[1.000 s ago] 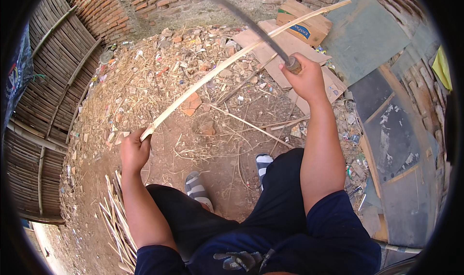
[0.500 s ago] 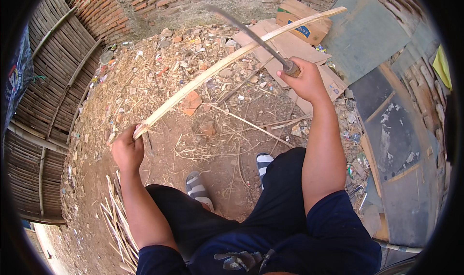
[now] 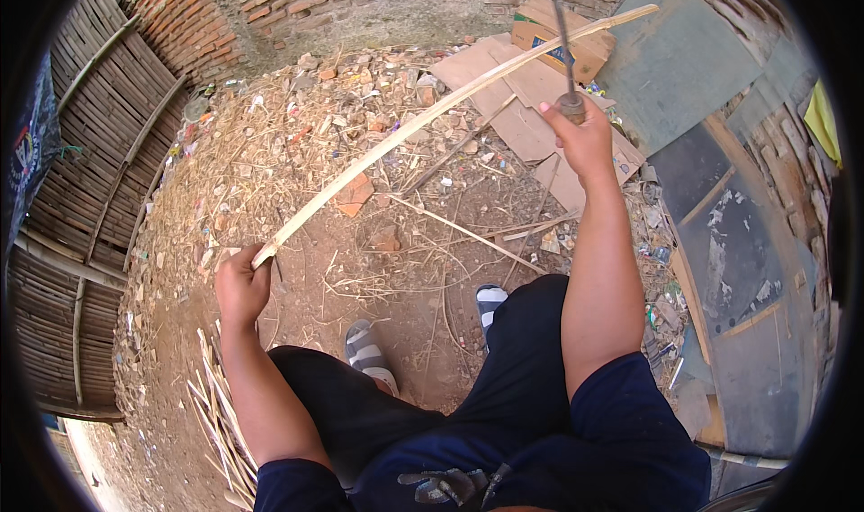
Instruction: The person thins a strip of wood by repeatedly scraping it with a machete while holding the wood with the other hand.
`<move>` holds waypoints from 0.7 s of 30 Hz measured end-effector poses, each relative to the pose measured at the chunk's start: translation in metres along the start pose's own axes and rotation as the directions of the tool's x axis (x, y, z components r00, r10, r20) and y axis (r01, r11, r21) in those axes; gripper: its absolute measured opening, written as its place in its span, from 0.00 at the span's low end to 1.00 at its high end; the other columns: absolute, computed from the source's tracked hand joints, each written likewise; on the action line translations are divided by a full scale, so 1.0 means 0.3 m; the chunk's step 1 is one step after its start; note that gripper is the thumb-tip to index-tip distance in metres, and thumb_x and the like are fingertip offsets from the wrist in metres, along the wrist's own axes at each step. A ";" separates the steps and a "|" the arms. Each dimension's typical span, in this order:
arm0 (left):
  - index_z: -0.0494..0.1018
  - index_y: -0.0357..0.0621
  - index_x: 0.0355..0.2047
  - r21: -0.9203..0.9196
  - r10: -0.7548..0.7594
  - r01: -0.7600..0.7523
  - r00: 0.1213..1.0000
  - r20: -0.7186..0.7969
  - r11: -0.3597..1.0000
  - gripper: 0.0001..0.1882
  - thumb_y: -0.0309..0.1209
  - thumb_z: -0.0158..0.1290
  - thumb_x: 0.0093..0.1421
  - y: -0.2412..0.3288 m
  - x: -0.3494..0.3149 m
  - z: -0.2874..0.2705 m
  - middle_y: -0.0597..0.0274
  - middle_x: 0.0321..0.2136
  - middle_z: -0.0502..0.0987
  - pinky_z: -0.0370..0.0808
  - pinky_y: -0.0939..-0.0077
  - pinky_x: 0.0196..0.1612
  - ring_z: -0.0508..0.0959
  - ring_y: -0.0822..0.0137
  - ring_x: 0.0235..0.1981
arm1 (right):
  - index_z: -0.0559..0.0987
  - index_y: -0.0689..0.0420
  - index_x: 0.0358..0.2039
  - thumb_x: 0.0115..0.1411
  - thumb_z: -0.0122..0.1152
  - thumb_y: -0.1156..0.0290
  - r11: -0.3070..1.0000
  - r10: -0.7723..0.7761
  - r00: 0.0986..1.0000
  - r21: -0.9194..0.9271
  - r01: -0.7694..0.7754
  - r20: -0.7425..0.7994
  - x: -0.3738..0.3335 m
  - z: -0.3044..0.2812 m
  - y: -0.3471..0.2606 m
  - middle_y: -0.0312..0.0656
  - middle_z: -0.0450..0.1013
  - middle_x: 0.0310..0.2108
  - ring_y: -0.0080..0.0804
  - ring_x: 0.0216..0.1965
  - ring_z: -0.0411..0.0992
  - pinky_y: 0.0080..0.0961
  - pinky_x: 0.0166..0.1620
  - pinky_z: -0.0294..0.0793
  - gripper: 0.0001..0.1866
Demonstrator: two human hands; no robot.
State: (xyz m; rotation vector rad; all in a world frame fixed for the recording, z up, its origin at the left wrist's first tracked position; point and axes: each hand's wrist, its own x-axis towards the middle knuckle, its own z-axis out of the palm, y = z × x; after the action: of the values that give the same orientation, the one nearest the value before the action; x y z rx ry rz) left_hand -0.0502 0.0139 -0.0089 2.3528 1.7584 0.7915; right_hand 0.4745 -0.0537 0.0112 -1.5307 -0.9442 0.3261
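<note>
My left hand (image 3: 243, 287) is closed on the near end of a long pale bamboo strip (image 3: 396, 139). The strip slants up and away to the right, curving slightly, with its far end in front of the cardboard. Wrapped round the wooden handle of a machete (image 3: 567, 107), my right hand (image 3: 583, 139) holds it with the blade pointing up and away. The dark, narrow blade crosses the strip in the picture near its far end; whether they touch I cannot tell.
Split bamboo strips (image 3: 216, 413) lie piled beside my left leg. Straw, rubble and a thin stick (image 3: 468, 233) cover the ground ahead. A cardboard box (image 3: 585, 53) and flattened cardboard lie by the brick wall (image 3: 360, 8). Grey boards (image 3: 738, 269) stand right, a woven bamboo wall (image 3: 81, 152) left.
The machete has swung from pointing up-left to nearly straight up, and my right hand has shifted slightly right. My left hand and the strip's near end have moved a little right and down.
</note>
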 end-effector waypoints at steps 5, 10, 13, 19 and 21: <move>0.85 0.47 0.42 0.002 0.042 -0.042 0.999 -0.025 0.999 0.09 0.31 0.61 0.63 -0.019 0.001 0.013 0.47 0.26 0.82 0.76 0.58 0.34 0.82 0.47 0.30 | 0.78 0.54 0.35 0.60 0.77 0.63 0.987 0.048 0.994 0.152 -0.062 0.095 -0.011 -0.004 -0.013 0.28 0.71 0.21 0.17 0.19 0.66 0.20 0.23 0.64 0.14; 0.85 0.48 0.43 -0.033 -0.015 0.015 1.000 -0.008 0.999 0.09 0.31 0.61 0.63 0.011 0.000 0.014 0.48 0.26 0.82 0.76 0.59 0.34 0.82 0.49 0.29 | 0.76 0.52 0.35 0.63 0.72 0.68 0.931 0.074 0.802 0.247 -0.268 0.593 -0.075 -0.005 -0.085 0.28 0.66 0.17 0.16 0.16 0.63 0.20 0.22 0.60 0.11; 0.85 0.47 0.43 -0.032 0.002 -0.003 0.999 -0.036 0.999 0.09 0.31 0.61 0.63 -0.002 -0.002 0.023 0.48 0.25 0.82 0.76 0.60 0.33 0.82 0.50 0.28 | 0.75 0.52 0.34 0.64 0.71 0.68 0.923 0.004 0.805 0.307 -0.231 0.594 -0.060 0.012 -0.068 0.28 0.65 0.17 0.16 0.16 0.62 0.20 0.22 0.60 0.10; 0.86 0.47 0.43 -0.153 -0.050 0.065 0.994 0.100 0.986 0.10 0.35 0.62 0.64 0.059 -0.002 0.078 0.49 0.25 0.82 0.76 0.62 0.31 0.82 0.50 0.25 | 0.75 0.53 0.33 0.64 0.72 0.68 0.896 -0.018 0.817 0.372 -0.243 0.576 -0.073 0.036 -0.081 0.28 0.66 0.17 0.17 0.16 0.63 0.20 0.22 0.60 0.11; 0.86 0.47 0.43 -0.184 -0.027 0.049 0.992 0.122 0.982 0.10 0.35 0.61 0.66 0.098 -0.005 0.110 0.51 0.24 0.81 0.75 0.64 0.30 0.80 0.56 0.24 | 0.76 0.52 0.33 0.62 0.74 0.66 0.951 0.038 0.809 0.227 -0.209 0.587 -0.093 0.063 -0.114 0.29 0.68 0.19 0.15 0.17 0.64 0.20 0.22 0.61 0.12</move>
State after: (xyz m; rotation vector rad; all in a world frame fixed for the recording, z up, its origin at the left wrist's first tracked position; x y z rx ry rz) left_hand -0.0099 0.0102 -0.0266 2.1904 1.6020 0.7582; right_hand 0.4315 -0.0633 0.0301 -1.2411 -1.2042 1.0272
